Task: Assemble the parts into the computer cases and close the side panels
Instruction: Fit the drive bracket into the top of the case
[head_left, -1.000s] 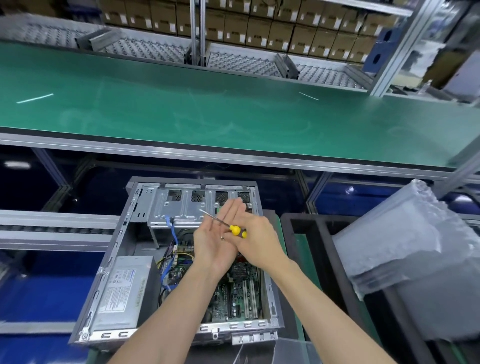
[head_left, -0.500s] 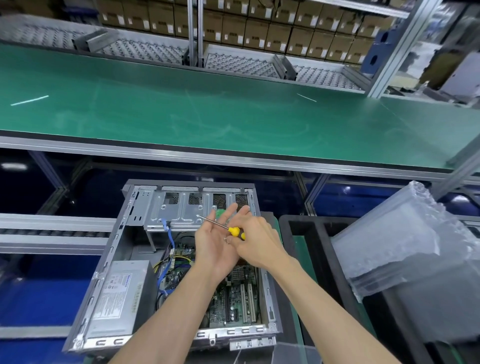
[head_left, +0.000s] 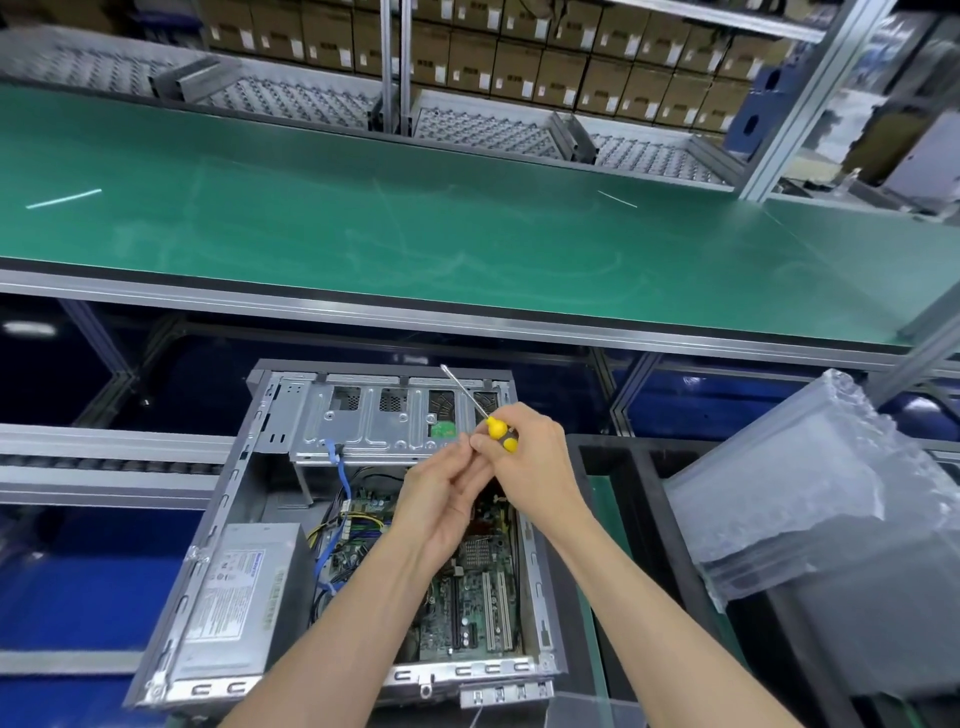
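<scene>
Now that the right hand (head_left: 530, 462) has raised the gripped screwdriver (head_left: 485, 415) tip-up, the loosely curled left hand (head_left: 441, 499) apparently passes it a screw.

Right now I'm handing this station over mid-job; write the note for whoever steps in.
Right hand grips the yellow-handled screwdriver, shaft pointing up and away. Left hand has its fingers curled at the right hand's fingertips; anything pinched there is too small to tell. Both are above the open computer case. Already inside: power supply, motherboard, blue cable. Left: finish fastening, then fit the side panel, which is not in view.
</scene>
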